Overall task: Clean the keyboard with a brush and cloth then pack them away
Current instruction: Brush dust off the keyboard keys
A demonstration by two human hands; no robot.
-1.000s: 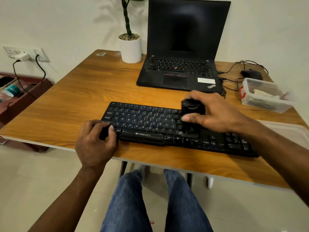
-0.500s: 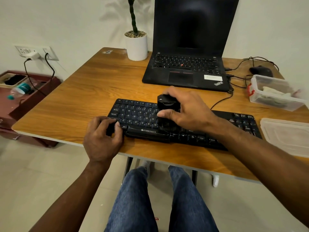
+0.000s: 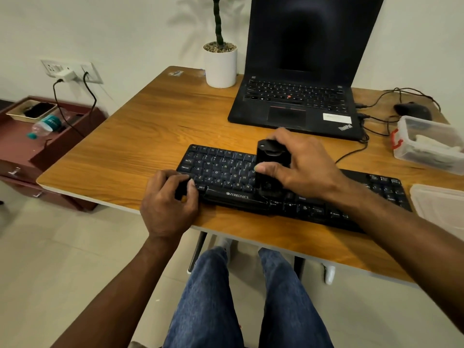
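Observation:
A black Zebronics keyboard (image 3: 226, 172) lies near the front edge of the wooden table (image 3: 150, 136). My right hand (image 3: 301, 167) grips a black brush (image 3: 270, 159) and holds it upright on the keys near the keyboard's middle, bristles down by the space bar. My left hand (image 3: 170, 199) grips the keyboard's front left corner, thumb on the keys and fingers curled over the edge. A clear plastic box (image 3: 426, 144) with a red latch stands at the right with something white inside; whether that is the cloth I cannot tell. Its lid (image 3: 442, 204) lies beside the keyboard's right end.
An open black laptop (image 3: 301, 96) stands behind the keyboard, with a white plant pot (image 3: 221, 66) to its left. A black mouse (image 3: 411, 109) and cables lie at the back right. A low maroon cabinet (image 3: 50, 146) stands left of the table. My knees are under the front edge.
My right hand has swept the brush leftward along the keys, from the right of the space bar to the middle. My left hand has kept its hold on the corner. The camera has shifted.

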